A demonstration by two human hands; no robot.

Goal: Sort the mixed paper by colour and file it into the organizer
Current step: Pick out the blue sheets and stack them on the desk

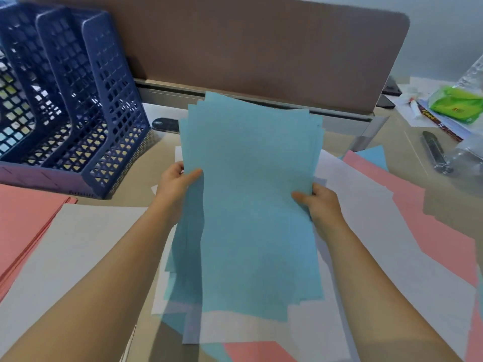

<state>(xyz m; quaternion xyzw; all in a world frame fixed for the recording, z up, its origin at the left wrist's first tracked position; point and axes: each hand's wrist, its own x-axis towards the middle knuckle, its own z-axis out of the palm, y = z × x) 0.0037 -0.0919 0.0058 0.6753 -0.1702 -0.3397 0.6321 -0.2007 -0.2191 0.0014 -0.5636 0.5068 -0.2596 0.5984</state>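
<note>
Two hands pinch a stack of blue paper (251, 199) mid-scene above the desk: left hand (174, 185) on its left edge, right hand (320, 202) on its right edge, thumbs on top. Blue organizer (78, 105) far left. Pink sheets (28, 226) near left, white sheets (366, 231) right.

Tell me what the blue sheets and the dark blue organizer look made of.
Blue sheets: thin matte paper, flexing and fanned at the edges between both hands. Organizer: likely moulded plastic, rigid lattice walls with a slight sheen.
</note>
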